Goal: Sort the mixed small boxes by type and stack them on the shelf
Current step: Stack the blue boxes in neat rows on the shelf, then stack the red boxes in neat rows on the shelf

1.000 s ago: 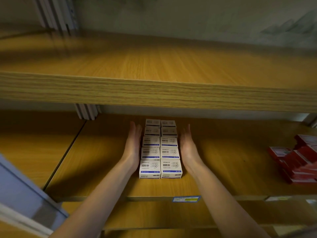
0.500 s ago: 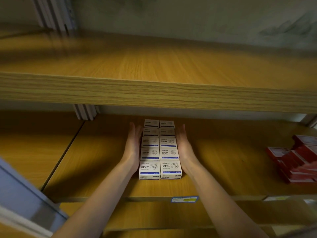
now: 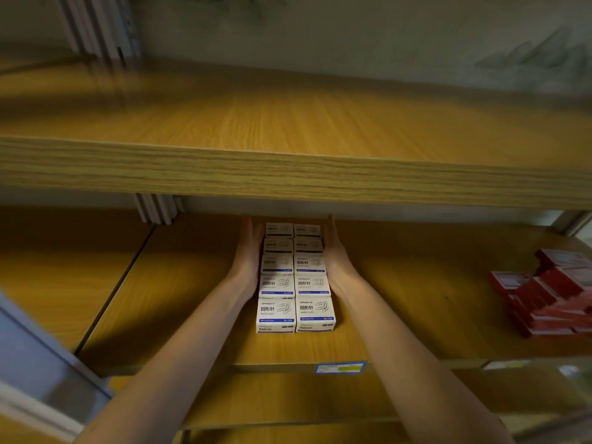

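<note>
Your left hand (image 3: pixel 248 256) and right hand (image 3: pixel 336 256) lie flat with fingers straight, each pressed against one long side of the white boxes (image 3: pixel 294 283), curling round nothing. The boxes sit in two touching rows at the centre of the frame on the middle shelf (image 3: pixel 192 315), reaching back under the upper shelf (image 3: pixel 288 174). A pile of red boxes (image 3: pixel 551 293) lies on the same shelf at the right edge of the frame, well apart, and a blue label (image 3: pixel 339 367) sits on the shelf's front edge
</note>
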`<move>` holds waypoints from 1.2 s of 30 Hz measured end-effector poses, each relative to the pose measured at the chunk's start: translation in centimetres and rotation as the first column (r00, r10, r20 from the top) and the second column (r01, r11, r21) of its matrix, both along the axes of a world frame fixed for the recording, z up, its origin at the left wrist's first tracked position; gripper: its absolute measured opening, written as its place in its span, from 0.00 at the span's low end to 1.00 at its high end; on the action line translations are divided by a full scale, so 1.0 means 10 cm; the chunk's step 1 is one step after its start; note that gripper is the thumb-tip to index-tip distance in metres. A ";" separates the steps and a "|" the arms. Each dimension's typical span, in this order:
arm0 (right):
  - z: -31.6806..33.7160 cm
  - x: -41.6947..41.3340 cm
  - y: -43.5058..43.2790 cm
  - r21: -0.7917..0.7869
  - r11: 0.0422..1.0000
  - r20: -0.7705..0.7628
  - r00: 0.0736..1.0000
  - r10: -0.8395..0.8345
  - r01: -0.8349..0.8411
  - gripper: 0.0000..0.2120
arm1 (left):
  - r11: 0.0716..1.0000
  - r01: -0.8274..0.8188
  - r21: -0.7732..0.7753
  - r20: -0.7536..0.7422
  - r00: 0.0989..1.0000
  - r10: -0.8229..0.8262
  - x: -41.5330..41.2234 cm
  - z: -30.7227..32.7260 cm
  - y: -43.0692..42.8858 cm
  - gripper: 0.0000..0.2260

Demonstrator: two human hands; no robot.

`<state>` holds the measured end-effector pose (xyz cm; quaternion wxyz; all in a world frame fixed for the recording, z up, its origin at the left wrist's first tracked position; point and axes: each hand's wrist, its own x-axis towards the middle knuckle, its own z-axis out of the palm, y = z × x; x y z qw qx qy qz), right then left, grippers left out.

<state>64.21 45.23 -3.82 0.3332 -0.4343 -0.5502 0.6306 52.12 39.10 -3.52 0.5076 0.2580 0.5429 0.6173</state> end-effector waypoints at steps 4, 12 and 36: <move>0.08 0.02 -0.06 -0.009 1.000 0.065 0.998 -0.012 0.013 0.27 | 1.000 -0.015 -0.009 -0.048 0.999 0.015 0.02 0.04 -0.02 0.28; 0.28 0.65 -0.30 0.428 0.903 0.359 0.923 -0.136 -0.033 0.17 | 0.979 -0.096 0.182 -0.502 0.846 0.176 -0.08 0.23 -0.25 0.09; 1.05 3.63 -0.36 0.766 0.461 0.611 0.729 -0.308 -0.448 0.11 | 0.913 0.363 0.184 -0.976 0.177 0.127 2.77 0.75 -0.15 0.14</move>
